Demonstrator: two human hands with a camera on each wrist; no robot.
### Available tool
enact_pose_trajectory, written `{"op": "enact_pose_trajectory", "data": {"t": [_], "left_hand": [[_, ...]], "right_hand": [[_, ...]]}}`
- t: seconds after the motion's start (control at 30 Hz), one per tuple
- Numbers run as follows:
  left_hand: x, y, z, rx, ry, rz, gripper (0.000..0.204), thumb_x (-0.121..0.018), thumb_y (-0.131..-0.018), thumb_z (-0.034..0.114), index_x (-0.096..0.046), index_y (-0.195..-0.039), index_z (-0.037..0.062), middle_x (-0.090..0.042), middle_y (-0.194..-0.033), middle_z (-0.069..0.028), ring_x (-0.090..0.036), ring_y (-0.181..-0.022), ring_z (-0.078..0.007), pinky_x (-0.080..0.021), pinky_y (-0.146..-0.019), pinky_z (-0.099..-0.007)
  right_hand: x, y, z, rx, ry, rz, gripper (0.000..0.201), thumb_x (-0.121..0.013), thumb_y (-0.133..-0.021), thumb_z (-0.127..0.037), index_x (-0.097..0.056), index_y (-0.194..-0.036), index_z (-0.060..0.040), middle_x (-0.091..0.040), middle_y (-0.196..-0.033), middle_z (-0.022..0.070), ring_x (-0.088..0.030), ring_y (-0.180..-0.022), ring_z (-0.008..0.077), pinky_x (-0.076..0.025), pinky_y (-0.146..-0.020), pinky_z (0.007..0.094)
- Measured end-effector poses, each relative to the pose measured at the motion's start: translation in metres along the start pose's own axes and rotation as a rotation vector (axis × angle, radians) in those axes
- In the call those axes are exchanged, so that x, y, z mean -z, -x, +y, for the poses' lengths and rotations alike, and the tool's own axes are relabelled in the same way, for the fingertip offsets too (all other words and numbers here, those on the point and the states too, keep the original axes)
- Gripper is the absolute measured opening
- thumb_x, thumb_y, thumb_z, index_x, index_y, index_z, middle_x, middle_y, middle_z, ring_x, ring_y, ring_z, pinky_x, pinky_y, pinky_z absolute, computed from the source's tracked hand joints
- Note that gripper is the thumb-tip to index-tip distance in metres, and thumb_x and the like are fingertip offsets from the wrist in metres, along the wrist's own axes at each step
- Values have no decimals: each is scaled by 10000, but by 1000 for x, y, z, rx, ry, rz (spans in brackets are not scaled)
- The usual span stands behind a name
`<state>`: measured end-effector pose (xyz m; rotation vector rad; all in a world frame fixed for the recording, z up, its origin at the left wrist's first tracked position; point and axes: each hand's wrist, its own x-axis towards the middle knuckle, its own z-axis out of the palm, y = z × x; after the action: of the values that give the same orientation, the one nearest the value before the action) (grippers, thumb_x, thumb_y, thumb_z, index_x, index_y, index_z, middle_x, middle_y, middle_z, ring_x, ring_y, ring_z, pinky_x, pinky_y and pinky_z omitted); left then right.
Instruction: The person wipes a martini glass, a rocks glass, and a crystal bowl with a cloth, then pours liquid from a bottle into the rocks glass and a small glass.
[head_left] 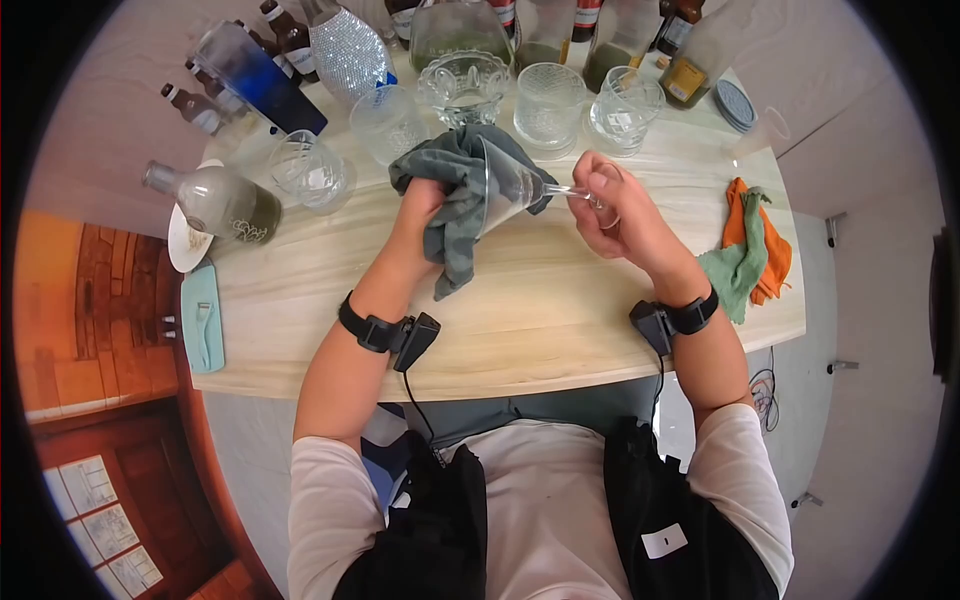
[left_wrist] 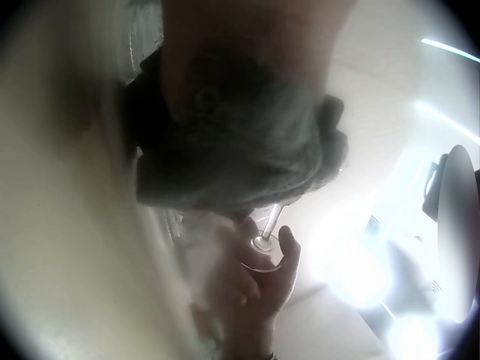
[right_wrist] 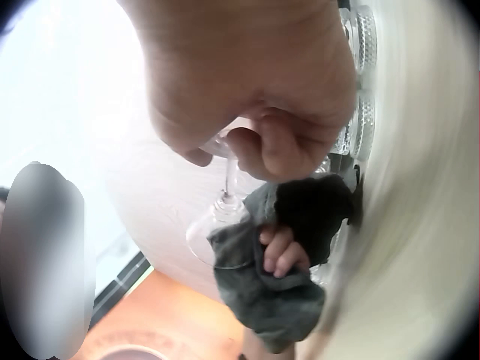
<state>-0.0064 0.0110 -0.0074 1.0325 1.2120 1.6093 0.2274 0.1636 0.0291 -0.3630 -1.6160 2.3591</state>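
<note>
A clear martini glass (head_left: pixel 508 188) lies tilted sideways above the table, its wide bowl toward my left hand. My right hand (head_left: pixel 625 215) holds it at the foot end, fingers curled round the foot and lower stem. A dark grey-green cloth (head_left: pixel 455 170) is bunched in my left hand (head_left: pixel 425 200) and lies against the bowl. Most of that hand is hidden by the cloth in the head view. In the right wrist view, fingertips (right_wrist: pixel 283 251) of the left hand show curled on the cloth (right_wrist: pixel 274 307).
Several glass tumblers (head_left: pixel 548 105) and a cut-glass bowl (head_left: pixel 465 85) stand beyond my hands, bottles (head_left: pixel 265 80) behind them. A round-bodied bottle (head_left: pixel 225 205) and a teal tray (head_left: pixel 203 320) are at left. Orange (head_left: pixel 770 255) and green cloths (head_left: pixel 738 265) lie at right.
</note>
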Motion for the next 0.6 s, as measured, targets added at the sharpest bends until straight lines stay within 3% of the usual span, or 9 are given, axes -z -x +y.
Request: {"op": "enact_pose_trajectory", "data": {"t": [0.1,0.17,0.2,0.27,0.3,0.37,0.47,0.53,0.6], "left_hand": [[-3,0,0,-248,-188,-21,266,-578,-952,122,-525,-1195,28,-590,-1116,-58,-559,-1014,-154,-465,-917,-301],[1,0,-3,-134,-9,-33,259,-586,-948,103,-524,-1187,27,-590,-1113,-60,-560,-1009,-152,-466,-915,-301],[6,0,-3,-135,-9,-31,259,-586,-948,103,-524,-1187,27,-590,-1113,-60,-560,-1009,-152,-466,-915,-301],[14,0,0,150,403,-180,278,-608,-936,74,-520,-1195,25,-584,-1143,-56,-547,-1054,-150,-448,-949,-294],[11,1,0,149,403,-178,278,-608,-936,74,-520,-1195,25,-584,-1143,-56,-547,-1054,-150,-448,-949,-294],[-7,4,7,124,251,-64,325,-624,-904,41,-480,-1194,78,-570,-916,-37,-552,-702,-122,-466,-576,-272],[-16,3,4,-121,-17,-77,274,-587,-923,38,-480,-1172,74,-557,-884,-40,-536,-665,-126,-431,-548,-265],[-9,1,2,-54,25,-56,301,-591,-913,19,-477,-1188,66,-555,-901,-45,-536,-665,-129,-440,-561,-271],[16,-6,-13,148,677,-447,309,-629,-930,89,-511,-1212,39,-582,-1088,-61,-576,-970,-153,-492,-863,-296]], "right_hand": [[0,0,-4,-178,-255,-239,240,-551,-997,-277,-467,-1097,-76,-487,-970,45,-465,-576,91,-413,-564,244],[-32,4,-6,232,271,99,245,-551,-1000,-295,-455,-1054,-76,-496,-911,37,-457,-571,79,-387,-539,233],[-30,0,-3,232,272,97,245,-551,-1000,-295,-455,-1054,-76,-496,-911,37,-457,-571,79,-387,-539,233],[-25,-9,6,744,872,217,262,-569,-990,-284,-463,-1112,-78,-487,-901,40,-459,-565,78,-381,-530,228],[-23,-7,6,744,872,214,262,-569,-990,-284,-463,-1112,-78,-487,-901,40,-459,-565,78,-381,-530,228],[-15,3,2,260,313,138,287,-600,-971,-243,-463,-1165,-82,-467,-914,35,-462,-595,89,-383,-552,223],[9,1,-9,-35,-165,-134,263,-604,-965,-199,-452,-1145,-83,-448,-900,22,-434,-607,80,-366,-550,223],[-17,2,-4,161,27,25,215,-593,-971,-198,-440,-1075,-86,-447,-878,18,-421,-599,71,-355,-537,220],[-25,-2,-1,357,221,182,188,-581,-977,-196,-429,-1004,-90,-446,-856,13,-408,-590,62,-344,-524,218]]}}
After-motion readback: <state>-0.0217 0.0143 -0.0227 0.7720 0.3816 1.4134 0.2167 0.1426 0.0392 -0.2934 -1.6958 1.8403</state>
